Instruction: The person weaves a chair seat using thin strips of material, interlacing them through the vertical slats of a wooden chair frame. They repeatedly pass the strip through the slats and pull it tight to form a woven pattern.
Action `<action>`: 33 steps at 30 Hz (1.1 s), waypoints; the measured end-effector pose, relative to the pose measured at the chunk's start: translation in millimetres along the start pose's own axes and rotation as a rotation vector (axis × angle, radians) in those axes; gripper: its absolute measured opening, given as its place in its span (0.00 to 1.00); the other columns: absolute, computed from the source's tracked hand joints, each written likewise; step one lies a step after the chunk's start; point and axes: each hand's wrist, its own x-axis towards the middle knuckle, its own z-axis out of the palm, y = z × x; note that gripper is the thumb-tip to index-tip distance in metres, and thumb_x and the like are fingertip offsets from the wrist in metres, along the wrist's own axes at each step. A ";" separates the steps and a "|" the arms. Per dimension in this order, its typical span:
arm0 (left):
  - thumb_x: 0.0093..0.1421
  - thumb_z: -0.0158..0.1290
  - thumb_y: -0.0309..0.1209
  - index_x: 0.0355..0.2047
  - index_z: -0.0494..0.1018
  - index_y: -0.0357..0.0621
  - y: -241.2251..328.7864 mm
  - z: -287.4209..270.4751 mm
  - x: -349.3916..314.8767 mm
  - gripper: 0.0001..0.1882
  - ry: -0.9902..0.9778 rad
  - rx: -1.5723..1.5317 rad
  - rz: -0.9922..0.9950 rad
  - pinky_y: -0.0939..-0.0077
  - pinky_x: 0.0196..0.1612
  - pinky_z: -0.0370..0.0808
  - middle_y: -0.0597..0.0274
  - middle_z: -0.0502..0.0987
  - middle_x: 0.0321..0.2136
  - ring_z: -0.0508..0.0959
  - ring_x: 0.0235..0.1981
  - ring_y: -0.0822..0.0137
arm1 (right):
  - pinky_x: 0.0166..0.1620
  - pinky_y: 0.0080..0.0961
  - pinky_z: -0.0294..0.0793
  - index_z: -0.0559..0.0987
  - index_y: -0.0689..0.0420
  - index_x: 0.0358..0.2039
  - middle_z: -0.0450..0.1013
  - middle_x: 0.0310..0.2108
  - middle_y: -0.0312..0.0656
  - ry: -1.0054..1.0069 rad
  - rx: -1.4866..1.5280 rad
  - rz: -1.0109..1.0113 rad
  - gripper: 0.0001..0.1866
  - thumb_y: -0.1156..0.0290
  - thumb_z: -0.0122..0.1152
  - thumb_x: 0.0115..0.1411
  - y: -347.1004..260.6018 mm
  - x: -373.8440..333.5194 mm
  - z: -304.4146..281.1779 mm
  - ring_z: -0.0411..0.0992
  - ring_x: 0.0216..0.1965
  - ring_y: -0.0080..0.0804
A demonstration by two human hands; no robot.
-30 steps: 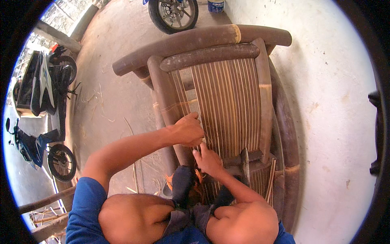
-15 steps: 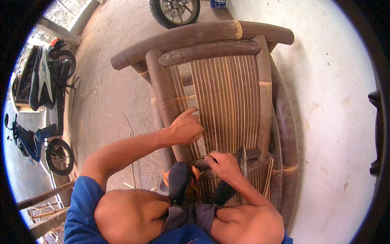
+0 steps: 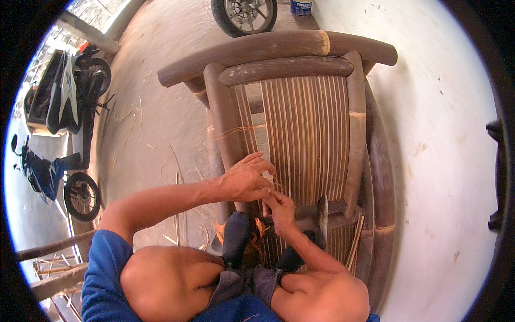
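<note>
In front of me lies a brown bamboo chair frame (image 3: 230, 134) with a panel of narrow bamboo slats (image 3: 308, 139). A long gap runs along the panel's left side, beside a few separate slats (image 3: 245, 115). Thin orange string (image 3: 241, 129) crosses from the left post to the slats. My left hand (image 3: 248, 178) is over the gap's lower part, thumb and fingertips closed against my right hand's fingertips. My right hand (image 3: 280, 212) pinches from below, at the slats' lower end. Fine strands of string show faintly at the fingertips; the exact grip is partly hidden.
A knife-like blade (image 3: 323, 212) stands at the lower crossbar, right of my hand. Loose bamboo strips (image 3: 355, 241) lean at the right. Orange fibres (image 3: 258, 228) lie by my foot. A white wall (image 3: 440, 161) borders the right; motorcycles (image 3: 67, 107) stand left, a wheel (image 3: 244, 15) ahead.
My right hand has moved up to meet my left at the gap. The left hand has come down slightly, its index finger no longer pointing away. The view has shifted a little.
</note>
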 end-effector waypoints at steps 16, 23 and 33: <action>0.52 0.61 0.32 0.31 0.78 0.38 6.1 -25.4 -37.6 0.10 0.036 0.006 0.142 0.47 0.69 0.64 0.53 0.76 0.45 0.75 0.53 0.51 | 0.33 0.38 0.78 0.82 0.59 0.33 0.77 0.27 0.43 -0.341 -0.952 -0.803 0.13 0.64 0.58 0.70 -85.9 -37.7 6.2 0.77 0.27 0.45; 0.55 0.62 0.38 0.56 0.74 0.39 -12.0 -20.3 -15.1 0.29 -0.126 0.333 0.097 0.45 0.75 0.54 0.52 0.75 0.56 0.70 0.64 0.51 | 0.30 0.44 0.75 0.77 0.58 0.25 0.72 0.17 0.50 -0.613 -0.903 -0.078 0.22 0.57 0.54 0.72 -160.5 -78.4 -10.5 0.74 0.21 0.53; 0.54 0.61 0.38 0.38 0.81 0.42 -29.2 -15.0 14.0 0.15 -0.261 0.555 0.231 0.61 0.64 0.64 0.62 0.79 0.33 0.77 0.46 0.62 | 0.29 0.31 0.74 0.79 0.61 0.32 0.72 0.19 0.41 -0.660 -0.705 -0.009 0.21 0.57 0.51 0.75 -117.6 -77.1 17.2 0.73 0.21 0.32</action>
